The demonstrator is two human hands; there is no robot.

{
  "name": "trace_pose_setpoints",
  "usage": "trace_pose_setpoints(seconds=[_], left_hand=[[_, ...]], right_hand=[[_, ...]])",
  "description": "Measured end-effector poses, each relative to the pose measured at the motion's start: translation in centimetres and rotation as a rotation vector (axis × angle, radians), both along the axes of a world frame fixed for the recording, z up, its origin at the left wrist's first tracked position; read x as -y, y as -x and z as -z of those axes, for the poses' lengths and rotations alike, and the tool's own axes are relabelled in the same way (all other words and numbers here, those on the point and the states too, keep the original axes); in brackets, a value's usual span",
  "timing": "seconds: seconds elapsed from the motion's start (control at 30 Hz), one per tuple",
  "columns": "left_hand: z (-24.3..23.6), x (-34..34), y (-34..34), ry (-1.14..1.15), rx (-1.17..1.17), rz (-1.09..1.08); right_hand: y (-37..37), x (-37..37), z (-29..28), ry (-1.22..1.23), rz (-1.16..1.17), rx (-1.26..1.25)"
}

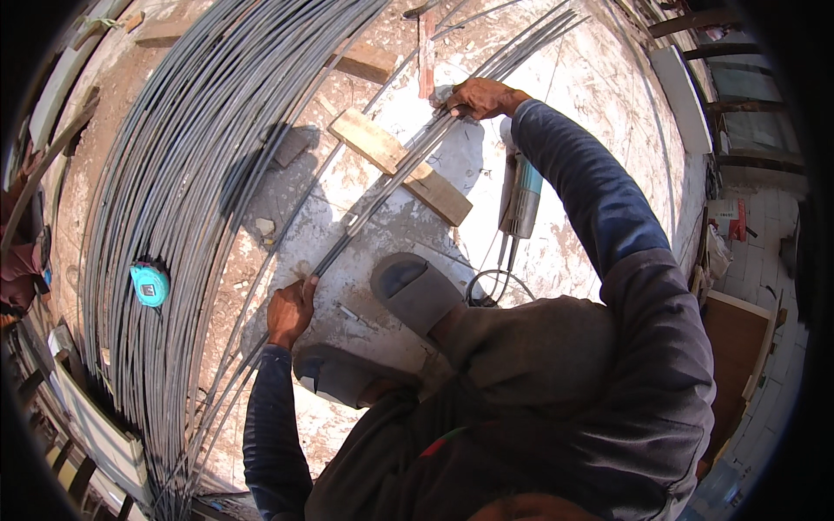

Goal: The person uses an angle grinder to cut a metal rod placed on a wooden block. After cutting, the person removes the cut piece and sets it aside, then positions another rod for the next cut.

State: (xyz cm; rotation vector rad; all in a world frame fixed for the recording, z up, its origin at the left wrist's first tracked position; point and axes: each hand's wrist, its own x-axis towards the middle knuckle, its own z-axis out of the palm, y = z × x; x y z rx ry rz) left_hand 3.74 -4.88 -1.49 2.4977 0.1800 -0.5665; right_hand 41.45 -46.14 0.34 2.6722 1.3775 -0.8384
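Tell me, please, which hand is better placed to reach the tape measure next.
Probably the left hand: it grips the rods nearer the tape measure; the right hand holds them farther away.

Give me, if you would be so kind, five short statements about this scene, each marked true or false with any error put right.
1. The left hand grips the thin bundle of rods. True.
2. The right hand holds the power tool. False: it grips the thin bundle of rods.
3. The thin bundle of rods crosses over the wooden block. True.
4. The tape measure lies on the wooden block. False: it lies on the large bundle of rods.
5. In the picture, the power tool lies right of the wooden block. True.
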Motion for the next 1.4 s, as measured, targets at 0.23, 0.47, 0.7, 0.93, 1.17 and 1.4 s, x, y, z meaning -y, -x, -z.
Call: trace_pose_setpoints(seconds=[0.23,0.47,0.7,0.93,1.17,1.4], left_hand=[[0.9,-0.2,0.1,0.041,0.04,0.032],[0.6,-0.4,0.2,0.017,0.016,0.007],[0.1,-0.2,0.1,-0.023,-0.027,0.027],[0.2,-0.3,0.3,-0.045,-0.001,0.015],[-0.4,0.3,-0.8,-0.118,0.048,-0.002],[1.2,2.2,-1.8,-0.056,0.149,0.003]], right_hand=[[-0.8,1.3,0.7,-0.131,-0.025,0.011],[-0.2,0.4,-0.1,-0.022,0.005,-0.005],[0.8,0.4,-0.5,-0.049,0.055,0.04],[1.0,0.3,-0.1,-0.095,0.063,0.048],[-0.4,1.7,1.3,-0.135,0.007,0.08],[-1.6,1.5,0.4,-0.029,0.162,0.088]])
